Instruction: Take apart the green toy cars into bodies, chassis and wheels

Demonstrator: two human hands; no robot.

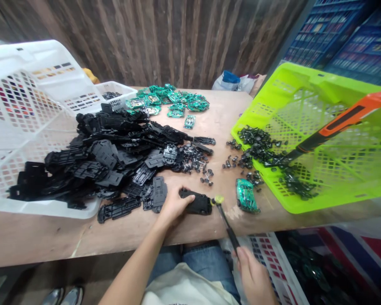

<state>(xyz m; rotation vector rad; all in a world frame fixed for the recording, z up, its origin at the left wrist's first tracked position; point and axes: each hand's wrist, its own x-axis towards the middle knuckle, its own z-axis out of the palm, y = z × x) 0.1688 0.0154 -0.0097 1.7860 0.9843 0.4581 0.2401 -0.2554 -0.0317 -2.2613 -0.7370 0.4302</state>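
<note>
My left hand point(174, 200) grips a black toy car chassis point(198, 204) near the table's front edge, thumb on top. In my right hand point(253, 273) is the dark handle of a small hammer point(227, 226). Its yellowish head is close to the chassis's right end; whether they touch I cannot tell. A shiny green toy car body point(246, 195) lies on the table to the right of the hammer head. Just beyond my left hand are small wheel axles point(195, 159) and a large heap of black chassis point(114, 156).
A tipped white basket point(28, 131) stands behind the heap at left. Green car bodies point(174, 99) are piled at the back. On the right, a lime green basket point(317, 89) holds more wheel axles point(258, 142) and an orange-and-black handled tool point(346, 118).
</note>
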